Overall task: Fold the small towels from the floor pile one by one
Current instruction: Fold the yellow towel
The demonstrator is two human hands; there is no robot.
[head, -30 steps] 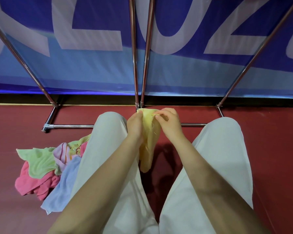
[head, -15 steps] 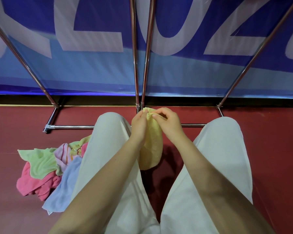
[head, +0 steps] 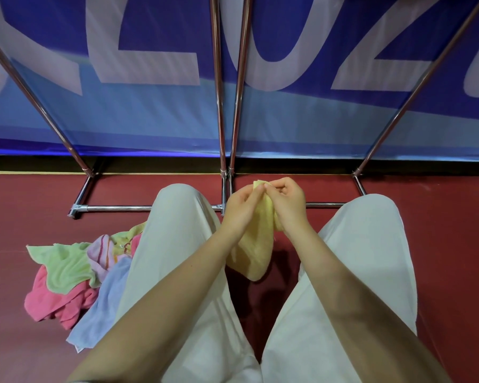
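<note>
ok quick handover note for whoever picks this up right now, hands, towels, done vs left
Left hand: pinching the top edge of the yellow towel.
Right hand: same grip on that edge, beside the left.
The yellow towel hangs between the knees, above the red floor, not yet folded.
Pile on the floor at the left: green, pink, blue and striped towels, all crumpled.
No folded towels in view. Left: fold this one, then the pile.

I sit on the floor [head: 454, 244] with my knees apart, and my left hand [head: 239, 208] and right hand [head: 286, 203] meet between them, pinching the top of a small towel [head: 257, 252] that hangs down between my legs. The towel pile [head: 75, 283] lies on the floor to the left of my left leg [head: 177, 258], partly tucked behind it. Ahead of my knees stands a metal frame [head: 116, 208], and behind it a banner [head: 150, 120].
</note>
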